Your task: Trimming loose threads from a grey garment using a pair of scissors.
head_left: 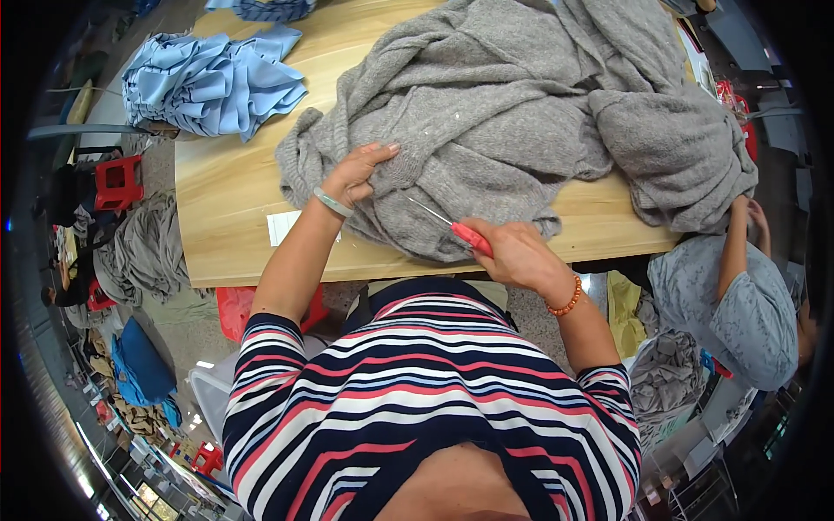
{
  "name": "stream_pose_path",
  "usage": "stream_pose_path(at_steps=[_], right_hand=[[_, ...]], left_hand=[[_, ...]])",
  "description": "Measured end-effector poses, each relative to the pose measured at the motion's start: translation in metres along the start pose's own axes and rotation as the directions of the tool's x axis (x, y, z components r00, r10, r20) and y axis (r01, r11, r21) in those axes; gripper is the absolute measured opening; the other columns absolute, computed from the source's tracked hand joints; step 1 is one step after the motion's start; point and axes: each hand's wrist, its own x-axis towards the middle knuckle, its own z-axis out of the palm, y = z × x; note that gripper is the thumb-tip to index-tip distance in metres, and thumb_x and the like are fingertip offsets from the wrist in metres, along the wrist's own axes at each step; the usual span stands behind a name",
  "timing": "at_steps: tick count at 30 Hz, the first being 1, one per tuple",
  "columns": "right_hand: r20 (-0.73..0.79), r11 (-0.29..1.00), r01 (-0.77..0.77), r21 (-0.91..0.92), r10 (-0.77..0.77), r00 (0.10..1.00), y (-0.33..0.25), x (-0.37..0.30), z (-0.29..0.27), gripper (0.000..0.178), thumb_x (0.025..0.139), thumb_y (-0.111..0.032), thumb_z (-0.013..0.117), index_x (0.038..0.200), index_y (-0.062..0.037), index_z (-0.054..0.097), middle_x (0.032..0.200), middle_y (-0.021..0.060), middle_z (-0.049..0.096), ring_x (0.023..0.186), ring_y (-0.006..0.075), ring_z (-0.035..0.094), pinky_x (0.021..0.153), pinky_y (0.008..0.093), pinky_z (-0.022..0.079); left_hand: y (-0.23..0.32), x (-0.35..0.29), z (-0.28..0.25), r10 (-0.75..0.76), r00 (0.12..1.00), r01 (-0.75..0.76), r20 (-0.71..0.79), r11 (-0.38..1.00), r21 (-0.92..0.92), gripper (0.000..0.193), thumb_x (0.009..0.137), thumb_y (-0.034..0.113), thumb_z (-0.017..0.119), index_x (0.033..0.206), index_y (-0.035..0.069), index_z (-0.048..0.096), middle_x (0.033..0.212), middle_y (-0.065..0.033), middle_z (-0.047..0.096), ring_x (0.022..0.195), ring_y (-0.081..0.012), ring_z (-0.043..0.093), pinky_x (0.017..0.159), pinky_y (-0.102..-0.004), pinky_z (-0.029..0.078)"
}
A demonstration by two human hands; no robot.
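Observation:
A large heap of grey knitted fabric (486,139), likely knitwear, lies in folds before me on the wooden table. My left hand (354,176) grips its near left part, fingers curled in and thumb stretched along the knit. In my right hand (524,253) is a tool with a red handle and a thin metal shaft (469,236); its exact kind does not show. The shaft points up and left, its tip close to the knit just right of my left hand. Whether the tip touches the yarn I cannot tell.
Light blue gathered cloth (213,82) lies at the table's far left. A white paper (282,227) rests by my left forearm. At right, a co-worker in a grey patterned top (738,304) has hands at the heap's edge. A red stool (119,182) stands left of the table (217,247).

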Motion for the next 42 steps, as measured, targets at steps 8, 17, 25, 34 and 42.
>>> stream_pose_path(at_steps=[8,17,25,34,42], right_hand=[[0.014,1.000,0.007,-0.003,-0.007,1.000,-0.016,0.010,0.000,0.040,0.084,-0.021,0.058,0.122,-0.0115,0.053,0.080,0.0226,0.066,0.080,0.0413,0.064,0.073,0.0485,0.049],[-0.052,1.000,-0.018,-0.010,0.017,0.998,-0.013,0.015,-0.003,0.042,0.084,-0.022,0.060,0.125,-0.0153,0.053,0.078,0.0223,0.064,0.076,0.0419,0.062,0.068,0.0488,0.049],[-0.083,0.999,-0.039,0.021,0.041,0.996,-0.005,0.016,-0.010,0.043,0.084,-0.020,0.059,0.126,-0.0168,0.052,0.078,0.0219,0.064,0.076,0.0413,0.062,0.068,0.0490,0.048],[-0.075,0.996,-0.074,-0.047,0.070,0.995,0.003,0.015,-0.014,0.044,0.084,-0.021,0.060,0.127,-0.0199,0.052,0.080,0.0217,0.065,0.076,0.0408,0.062,0.069,0.0484,0.048],[-0.143,0.992,-0.114,0.051,0.120,0.982,0.023,0.002,-0.020,0.041,0.086,-0.022,0.060,0.126,-0.0175,0.053,0.083,0.0199,0.065,0.079,0.0412,0.062,0.069,0.0482,0.049]], left_hand=[[-0.010,0.004,-0.017,0.045,0.999,-0.042,0.023,0.994,-0.098,0.017,0.092,0.014,0.061,0.104,0.003,0.060,0.101,-0.0081,0.067,0.090,-0.0172,0.066,0.079,-0.0301,0.056],[-0.007,0.010,-0.021,0.024,0.997,-0.010,0.073,0.983,-0.184,0.014,0.092,0.012,0.059,0.103,0.003,0.060,0.101,-0.0087,0.067,0.092,-0.0185,0.067,0.080,-0.0312,0.057],[-0.001,0.009,-0.016,0.007,0.994,0.010,0.106,0.987,-0.162,0.020,0.093,0.010,0.058,0.109,0.000,0.058,0.104,-0.0106,0.066,0.095,-0.0200,0.066,0.085,-0.0324,0.056],[-0.001,0.027,-0.020,0.009,0.989,0.002,0.148,0.997,-0.076,0.026,0.093,0.008,0.057,0.116,-0.002,0.055,0.108,-0.0114,0.066,0.096,-0.0194,0.066,0.086,-0.0325,0.056],[0.034,0.005,0.025,0.025,0.999,-0.009,-0.025,0.864,0.504,0.038,0.081,0.013,0.073,0.112,-0.005,0.060,0.098,-0.0062,0.066,0.080,-0.0131,0.061,0.072,-0.0242,0.050]])
